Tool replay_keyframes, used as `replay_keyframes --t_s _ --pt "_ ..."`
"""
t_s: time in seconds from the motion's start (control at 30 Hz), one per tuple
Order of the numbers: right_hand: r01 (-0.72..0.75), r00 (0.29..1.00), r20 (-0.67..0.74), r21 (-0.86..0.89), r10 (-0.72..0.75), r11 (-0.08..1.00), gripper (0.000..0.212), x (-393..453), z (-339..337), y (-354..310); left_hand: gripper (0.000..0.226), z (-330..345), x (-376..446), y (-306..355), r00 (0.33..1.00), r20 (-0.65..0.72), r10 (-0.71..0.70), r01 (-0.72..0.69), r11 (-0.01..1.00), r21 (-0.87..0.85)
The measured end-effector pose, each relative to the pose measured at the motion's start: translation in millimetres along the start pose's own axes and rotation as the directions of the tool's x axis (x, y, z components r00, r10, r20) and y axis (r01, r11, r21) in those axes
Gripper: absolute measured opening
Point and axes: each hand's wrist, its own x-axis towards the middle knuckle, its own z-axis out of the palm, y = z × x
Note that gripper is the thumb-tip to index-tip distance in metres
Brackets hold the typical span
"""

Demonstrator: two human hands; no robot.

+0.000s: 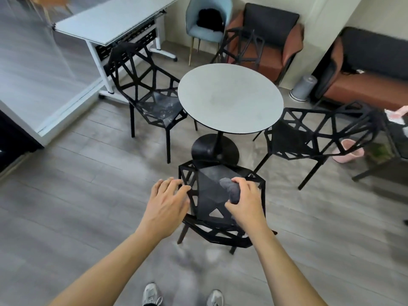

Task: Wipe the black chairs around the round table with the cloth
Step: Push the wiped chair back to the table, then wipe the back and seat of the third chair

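Observation:
A round grey table (pixel 230 98) stands on a black pedestal with several black lattice chairs around it. The nearest black chair (pixel 212 202) is right below me, its back toward me. My right hand (pixel 245 200) grips a bunched dark grey cloth (pixel 231 191) over that chair's backrest. On the backrest's left edge rests my left hand (pixel 166 202), fingers spread over the frame. Another black chair (pixel 152 93) stands to the table's left, one (pixel 313 138) to its right, and one (pixel 240 46) behind it.
A white folding desk (pixel 106 25) stands at the back left. A light blue chair (pixel 207 21) and brown armchairs (pixel 276 40) line the back wall. A grey bin (pixel 303 88) and a pink bin (pixel 348 151) sit on the right. Grey wood floor surrounds me.

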Motion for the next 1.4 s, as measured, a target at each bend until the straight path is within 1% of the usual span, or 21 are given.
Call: replay_keyframes --t_s 0.1,0.27,0.43,0.57,0.77,0.93,1.0,1.17,1.27,1.4 --pt "0.048 0.998 -0.036 -0.014 -0.049 0.999 0.066 5.8 20.1 -36.2 0.04 -24.3 2.0 -29.0 1.0 -0.019 -0.008 0.008 1.0 -0.002" --pt "0.099 0.993 -0.071 0.019 -0.097 0.995 0.067 8.7 65.3 -87.2 0.039 -46.2 1.0 -80.4 0.999 -0.029 -0.014 0.014 1.0 -0.013" --pt "0.139 0.989 -0.051 0.017 -0.138 0.99 0.067 15.9 102.5 -124.8 0.04 -51.8 8.6 -124.4 1.0 -0.021 -0.022 0.021 0.999 -0.034" --pt "0.149 0.988 -0.043 0.017 -0.149 0.989 0.066 41.9 120.0 -143.0 0.04 -48.9 27.7 -155.6 1.0 0.002 -0.028 0.028 0.999 -0.033" --pt "0.151 0.987 -0.055 0.049 -0.149 0.987 0.066 119.9 146.7 -169.0 0.04 -46.4 85.4 -206.7 0.998 0.012 -0.058 0.058 0.998 -0.007" --pt "0.184 0.983 -0.039 0.092 -0.181 0.979 0.068 203.2 164.3 -203.6 0.037 -60.3 144.9 -252.1 0.993 -0.006 -0.12 0.12 0.992 0.025" --pt "0.222 0.975 -0.044 0.096 -0.219 0.97 0.066 235.7 170.5 -223.3 0.037 -67.0 165.2 -269.1 0.989 -0.035 -0.145 0.146 0.988 0.045" --pt "0.275 0.962 -0.016 0.09 -0.274 0.957 0.064 298.9 182.4 -268.8 0.038 -75.1 203.4 -316.8 0.977 -0.042 -0.208 0.21 0.977 0.046" --pt "0.304 0.953 -0.008 0.081 -0.304 0.949 0.064 335.7 192.1 -289.6 0.038 -75.6 232.8 -346.3 0.979 -0.053 -0.198 0.201 0.978 0.063" --pt "0.303 0.953 -0.034 0.036 -0.302 0.952 0.064 381.0 212.1 -322.3 0.037 -76.1 276.4 -392.0 0.982 -0.073 -0.175 0.178 0.983 0.038"
